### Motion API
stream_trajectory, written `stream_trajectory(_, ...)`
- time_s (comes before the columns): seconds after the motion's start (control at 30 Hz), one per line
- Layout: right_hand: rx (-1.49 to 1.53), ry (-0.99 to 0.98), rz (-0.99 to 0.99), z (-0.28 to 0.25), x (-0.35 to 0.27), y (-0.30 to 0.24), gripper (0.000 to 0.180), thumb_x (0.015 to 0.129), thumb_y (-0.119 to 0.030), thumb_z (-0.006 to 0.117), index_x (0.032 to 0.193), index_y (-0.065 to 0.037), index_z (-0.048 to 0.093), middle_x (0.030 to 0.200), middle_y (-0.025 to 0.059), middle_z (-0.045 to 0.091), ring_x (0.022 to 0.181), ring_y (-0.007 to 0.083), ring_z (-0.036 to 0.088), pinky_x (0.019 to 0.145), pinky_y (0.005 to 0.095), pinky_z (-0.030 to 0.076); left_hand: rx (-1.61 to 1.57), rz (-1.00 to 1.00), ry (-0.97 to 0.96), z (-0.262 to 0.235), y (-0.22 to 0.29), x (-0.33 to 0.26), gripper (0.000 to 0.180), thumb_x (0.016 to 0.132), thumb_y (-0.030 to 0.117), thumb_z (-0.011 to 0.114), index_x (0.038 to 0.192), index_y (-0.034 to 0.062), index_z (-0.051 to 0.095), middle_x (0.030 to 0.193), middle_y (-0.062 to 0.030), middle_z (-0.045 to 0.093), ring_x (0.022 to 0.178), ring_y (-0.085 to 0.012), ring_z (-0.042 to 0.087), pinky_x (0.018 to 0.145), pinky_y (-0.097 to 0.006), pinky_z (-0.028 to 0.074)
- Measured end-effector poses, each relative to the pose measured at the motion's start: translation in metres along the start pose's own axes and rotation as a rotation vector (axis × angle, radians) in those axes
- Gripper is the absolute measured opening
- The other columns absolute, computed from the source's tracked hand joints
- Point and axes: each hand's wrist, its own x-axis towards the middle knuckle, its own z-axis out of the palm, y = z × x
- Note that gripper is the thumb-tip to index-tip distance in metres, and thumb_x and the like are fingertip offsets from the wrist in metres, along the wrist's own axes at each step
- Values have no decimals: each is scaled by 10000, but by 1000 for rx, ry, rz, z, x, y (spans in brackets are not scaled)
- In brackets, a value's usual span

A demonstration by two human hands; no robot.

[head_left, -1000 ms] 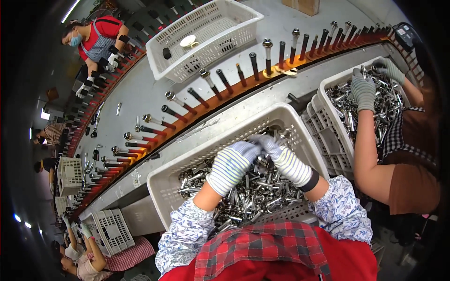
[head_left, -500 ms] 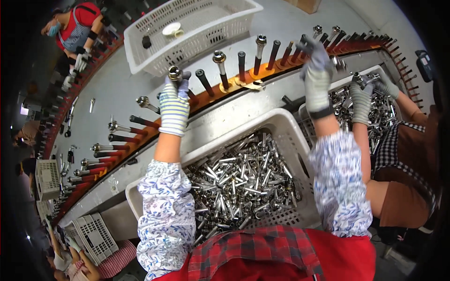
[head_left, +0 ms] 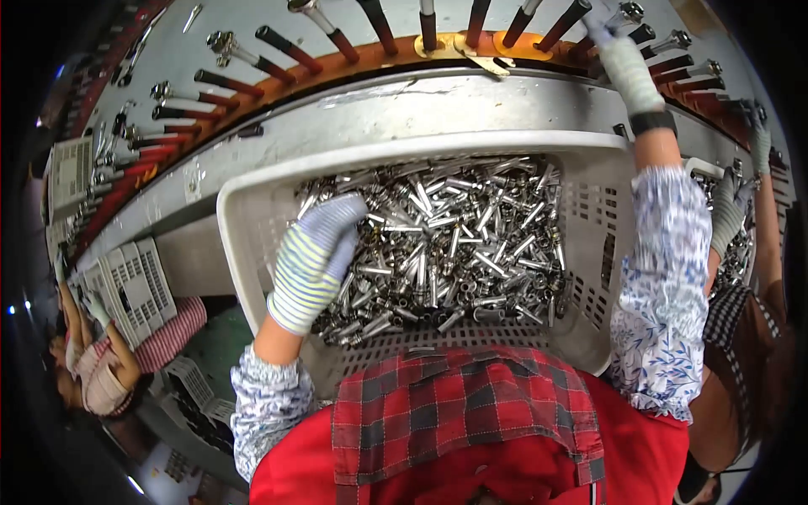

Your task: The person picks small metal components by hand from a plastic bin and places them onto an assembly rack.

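Note:
My left hand (head_left: 316, 261), in a striped knit glove with bluish fingertips, hangs over the left part of a bin of shiny metal tube fittings (head_left: 454, 244). Its fingers bend downward, apart from the thumb, and no fitting shows between them. The bin (head_left: 421, 151) is a pale plastic crate with slotted walls, right in front of me. Farther off, my gloved right hand (head_left: 627, 71) reaches up to the rail beside a black-sleeved peg (head_left: 566, 25). Motion smears its fingertips, so whether they hold anything cannot be made out.
Along the curved orange-red rail (head_left: 362, 63) stand several pegs, some topped with chrome fittings (head_left: 231, 46). A flat yellowish metal piece (head_left: 484, 57) lies on it. At right, a co-worker's gloved hand (head_left: 728, 210) is over another bin. Grey crates (head_left: 139, 278) and another person (head_left: 105, 358) are at left.
My left hand has left the fitting-topped peg on the rail and come down over the bin. My right hand has shifted right along the rail. The whole view has tilted down.

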Motion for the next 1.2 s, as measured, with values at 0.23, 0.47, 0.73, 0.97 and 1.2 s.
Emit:
stream_trajectory(0.23, -467, -80, -1198, 87, -264, -43, 473, 693, -107, 643, 1160, -110, 569, 1099, 126, 601, 937, 290, 596, 830, 415, 480, 668, -303, -621, 23, -26, -101, 834, 659, 285, 757, 1371, 101, 364, 1334, -181, 437, 1215, -348, 430, 1016, -455, 353)
stream_trajectory(0.47, -862, -714, -1408, 205, -340, 30, 748, 768, -197, 614, 1423, -286, 264, 1533, 67, 152, 1391, 297, 204, 1035, 626, 265, 650, -241, -489, 79, -56, -85, 531, 766, 216, 601, 1231, 14, 442, 1114, -203, 570, 988, -311, 579, 818, -418, 467)
stream_trajectory(0.73, -819, -597, -1260, 196, -332, 31, 441, 800, -190, 592, 1231, -237, 511, 1448, 66, 324, 1290, 320, 371, 937, 575, 388, 67, -367, -306, 142, -57, -74, 769, 720, 171, 696, 1373, 26, 317, 1324, -256, 439, 1216, -381, 448, 1030, -397, 365)
stream_trajectory(0.97, -839, -514, -897, 152, -288, 33, 341, 795, -150, 583, 1135, -136, 599, 1164, 222, 510, 938, 336, 574, 719, 413, 520, -315, -277, -225, 119, -27, -26, 778, 805, 411, 655, 1391, 30, 313, 1245, -261, 520, 1148, -377, 517, 991, -382, 393)
stream_trajectory(1.2, -665, -337, -635, 160, -265, 73, 322, 752, -136, 632, 1066, -66, 619, 1120, 214, 525, 921, 356, 587, 728, 415, 519, -654, -311, -379, 75, 18, 11, 819, 828, 216, 644, 1460, 64, 146, 1471, -174, 264, 1298, -266, 369, 1015, -357, 382)
